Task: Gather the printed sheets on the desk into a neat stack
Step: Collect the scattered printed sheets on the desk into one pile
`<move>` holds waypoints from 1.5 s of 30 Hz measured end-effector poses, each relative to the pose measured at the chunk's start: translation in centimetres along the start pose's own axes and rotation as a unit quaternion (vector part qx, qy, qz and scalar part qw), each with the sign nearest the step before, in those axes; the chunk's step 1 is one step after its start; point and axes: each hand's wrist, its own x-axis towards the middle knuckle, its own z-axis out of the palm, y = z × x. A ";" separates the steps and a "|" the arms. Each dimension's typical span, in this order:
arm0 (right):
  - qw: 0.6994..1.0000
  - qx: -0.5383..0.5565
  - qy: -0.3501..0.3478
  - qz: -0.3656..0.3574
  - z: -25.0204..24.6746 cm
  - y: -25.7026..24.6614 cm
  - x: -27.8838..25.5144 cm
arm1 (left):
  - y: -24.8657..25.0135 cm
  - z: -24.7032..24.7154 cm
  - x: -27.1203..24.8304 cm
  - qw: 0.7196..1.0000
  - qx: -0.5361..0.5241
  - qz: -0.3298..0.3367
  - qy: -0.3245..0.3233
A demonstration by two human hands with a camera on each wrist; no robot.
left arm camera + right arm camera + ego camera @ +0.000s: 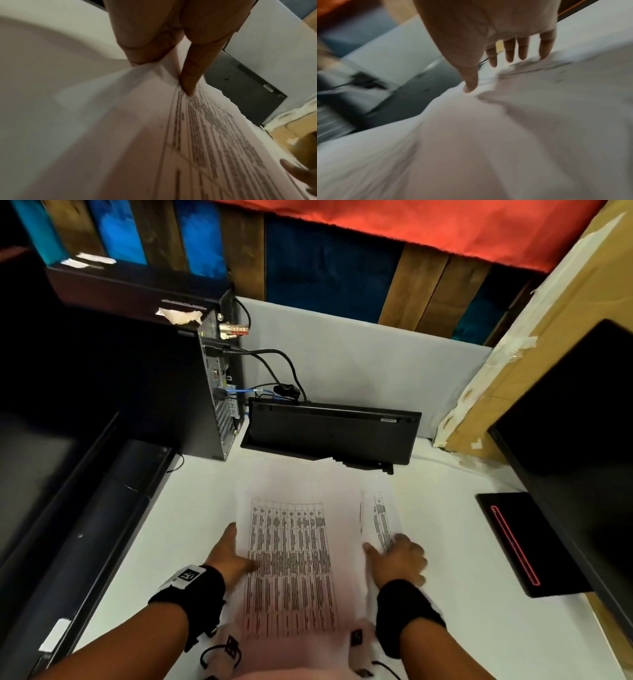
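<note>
Printed sheets point(291, 559) with a dense table lie overlapped in the middle of the white desk point(178, 508). A second sheet point(382, 522) sticks out along their right side. My left hand point(239, 546) pinches the pile's left edge: in the left wrist view its thumb point(188, 81) lies on top of the sheets point(214, 135) and curled fingers point(145, 54) go under the lifted edge. My right hand point(387, 549) rests on the right side. The right wrist view is blurred; there its fingers point(510, 54) point down fairly straight onto rumpled paper point(505, 135).
A black keyboard point(329, 436) leans against the grey partition just behind the sheets. A computer tower point(205, 392) with cables stands at the back left. A monitor's base point(524, 542) and a cardboard box point(513, 371) flank the right; another dark screen point(51, 474) the left.
</note>
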 end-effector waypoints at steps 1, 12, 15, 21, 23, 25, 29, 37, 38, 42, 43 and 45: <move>1.000 -0.004 0.001 0.029 -0.6 1.0 0.7 | -0.2 0.1 0.1 1.000 -0.011 0.016 -0.008; 0.921 0.357 -0.155 0.012 -4.1 2.3 2.6 | 2.7 -2.6 -0.9 0.968 -0.222 0.091 -0.073; 0.902 0.384 -0.197 0.004 -2.4 1.9 2.4 | 2.7 -2.5 -0.4 0.968 -0.229 0.060 -0.087; 0.966 0.227 -0.100 -0.073 -3.2 0.2 0.9 | 0.3 -2.3 0.1 0.995 -0.103 0.007 -0.017; 0.978 0.168 -0.044 -0.116 -5.5 -0.6 0.6 | -0.5 -2.4 0.3 0.996 -0.089 -0.011 -0.008; 0.980 0.123 0.016 -0.155 -8.4 -1.5 0.1 | -0.7 -2.5 0.1 0.996 -0.088 -0.023 0.002; 0.963 0.106 0.138 -0.204 -14.9 -3.4 -1.4 | -0.7 -2.5 0.3 0.997 -0.068 -0.035 0.005; 0.881 0.279 0.218 -0.312 -22.9 -7.6 -5.7 | 0.5 -2.5 -0.4 0.999 -0.001 -0.046 0.010; 0.880 0.303 0.199 -0.306 -22.3 -7.7 -5.2 | 0.6 -2.6 -0.4 0.999 0.001 -0.033 0.006; 0.925 0.301 0.090 -0.214 -15.4 -6.7 -1.4 | 1.1 -2.7 -0.8 0.998 -0.033 -0.052 -0.001; 0.939 0.282 0.055 -0.189 -12.5 -6.2 -0.6 | 1.5 -2.7 -1.0 0.997 -0.049 -0.059 -0.006; 0.960 0.246 -0.021 -0.134 -6.4 -5.0 0.4 | 1.0 -3.0 -0.8 0.990 -0.110 -0.083 -0.037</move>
